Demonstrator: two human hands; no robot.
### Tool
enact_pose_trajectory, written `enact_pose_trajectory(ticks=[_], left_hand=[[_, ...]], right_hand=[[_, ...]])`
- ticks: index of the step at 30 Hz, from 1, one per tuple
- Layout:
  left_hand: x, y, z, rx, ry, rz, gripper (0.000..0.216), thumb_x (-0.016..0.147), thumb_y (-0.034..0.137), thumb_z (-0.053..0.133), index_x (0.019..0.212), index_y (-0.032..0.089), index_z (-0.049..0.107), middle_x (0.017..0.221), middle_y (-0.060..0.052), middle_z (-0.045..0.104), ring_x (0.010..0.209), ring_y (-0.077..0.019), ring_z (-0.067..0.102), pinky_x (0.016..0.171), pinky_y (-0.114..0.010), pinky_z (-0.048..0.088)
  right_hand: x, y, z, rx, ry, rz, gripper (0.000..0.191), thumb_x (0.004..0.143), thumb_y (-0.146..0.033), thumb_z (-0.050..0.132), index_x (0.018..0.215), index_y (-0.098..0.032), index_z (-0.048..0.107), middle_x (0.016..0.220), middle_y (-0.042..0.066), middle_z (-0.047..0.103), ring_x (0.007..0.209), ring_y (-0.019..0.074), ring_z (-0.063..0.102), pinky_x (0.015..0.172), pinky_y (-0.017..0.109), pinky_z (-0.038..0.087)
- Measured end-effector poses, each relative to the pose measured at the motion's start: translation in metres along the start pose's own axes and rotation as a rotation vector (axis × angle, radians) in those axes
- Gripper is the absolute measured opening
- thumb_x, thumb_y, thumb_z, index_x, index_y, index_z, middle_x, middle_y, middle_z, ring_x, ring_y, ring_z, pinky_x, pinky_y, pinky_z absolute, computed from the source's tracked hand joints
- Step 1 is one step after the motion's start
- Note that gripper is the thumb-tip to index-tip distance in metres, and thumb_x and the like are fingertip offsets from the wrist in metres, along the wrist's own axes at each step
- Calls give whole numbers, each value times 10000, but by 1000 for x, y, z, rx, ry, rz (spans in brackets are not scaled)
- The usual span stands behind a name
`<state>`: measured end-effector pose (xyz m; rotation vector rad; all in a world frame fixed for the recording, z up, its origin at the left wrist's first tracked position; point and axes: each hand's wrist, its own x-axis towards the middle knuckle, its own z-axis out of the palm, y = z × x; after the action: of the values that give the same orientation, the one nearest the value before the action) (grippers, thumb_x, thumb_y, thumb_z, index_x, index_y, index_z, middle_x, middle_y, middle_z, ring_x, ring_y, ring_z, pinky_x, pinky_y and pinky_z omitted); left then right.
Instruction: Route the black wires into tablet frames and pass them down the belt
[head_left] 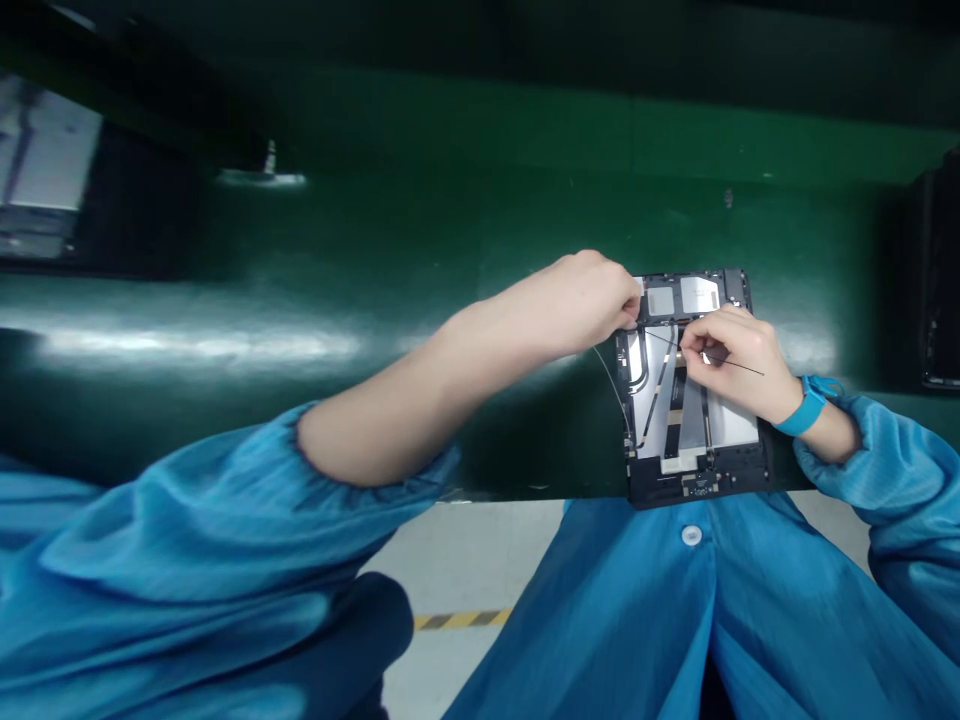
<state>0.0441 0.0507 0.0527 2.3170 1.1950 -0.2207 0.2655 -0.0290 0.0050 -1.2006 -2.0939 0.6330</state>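
Observation:
An opened tablet [694, 470] lies back-side up at the near edge of a green bench [450, 250], its silver shields, flat cables and thin black wires exposed. My left hand [592, 300] rests at the tablet's upper left corner, fingers pinched together on a thin wire there. My right hand [731, 355] sits over the tablet's upper middle, fingers closed in a pinch on a fine black wire that runs out past the hand. A blue band [804, 408] is on my right wrist. Both arms wear blue sleeves.
A dark box-like object [937, 280] stands at the bench's right edge. At far left is a pale tray or panel [41, 170]. Below the bench edge, a grey floor [465, 560] with a yellow-black stripe shows between my blue coat.

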Motion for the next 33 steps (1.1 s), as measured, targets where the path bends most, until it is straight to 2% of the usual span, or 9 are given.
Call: enact_pose_trajectory(ticks=[4,7,11,14,18,22,24,27,33], left_hand=[[-7,10,0,159,6,-3,259,924,138,507,781,166,721,852,-115,734,838,-264,711,802,-358,520],[-17,26,8,160,106,-75,229,959,184,512,945,133,735,985,-139,756,900,-281,732,795,-365,550],[-26,55,32,85,189,-177,252,970,266,553,1061,96,714,1012,-162,755,917,-307,747,780,-379,582],[-26,71,51,95,232,-206,287,936,207,541,1125,42,682,1038,-221,740,935,-337,751,748,-389,587],[-25,71,66,57,310,-219,270,856,108,519,1075,48,665,1010,-223,735,917,-330,740,728,-386,574],[-34,63,67,-108,382,-173,206,857,105,509,1005,128,649,925,-129,727,839,-268,702,717,-368,546],[-35,60,63,-164,471,-111,136,892,141,525,963,166,639,918,-99,714,879,-256,684,784,-380,548],[-24,57,55,-174,583,-4,133,958,228,558,976,182,681,1055,-115,724,1047,-279,660,938,-433,526],[24,46,39,-271,313,121,212,956,260,581,953,195,782,1038,-73,752,997,-248,651,974,-433,502]], right_hand=[[3,8,-14,-62,140,60,100,871,-168,626,873,-237,698,800,-5,738,765,191,639,775,339,492],[11,15,-22,-181,193,69,129,847,-137,626,896,-237,690,809,2,739,773,204,633,782,351,479],[20,15,-23,-378,28,-69,196,890,-87,566,932,-228,696,801,38,730,848,247,613,781,373,413],[18,10,-27,-431,-115,-137,205,912,-79,545,923,-219,695,778,50,716,851,252,591,773,374,382],[7,10,-39,-264,-129,-112,184,876,-89,601,936,-224,709,763,12,714,809,215,618,782,351,422],[-4,23,-44,69,-13,90,83,840,-168,687,897,-226,707,805,-8,738,745,168,648,734,312,496],[-7,31,-43,199,69,214,49,822,-216,721,864,-220,696,793,-9,735,713,155,652,696,300,515],[-9,41,-40,318,139,336,86,786,-244,746,826,-216,675,768,-8,722,698,150,662,688,300,544],[-9,46,-39,425,123,411,122,765,-244,761,812,-216,651,772,-9,714,710,144,672,720,306,588]])
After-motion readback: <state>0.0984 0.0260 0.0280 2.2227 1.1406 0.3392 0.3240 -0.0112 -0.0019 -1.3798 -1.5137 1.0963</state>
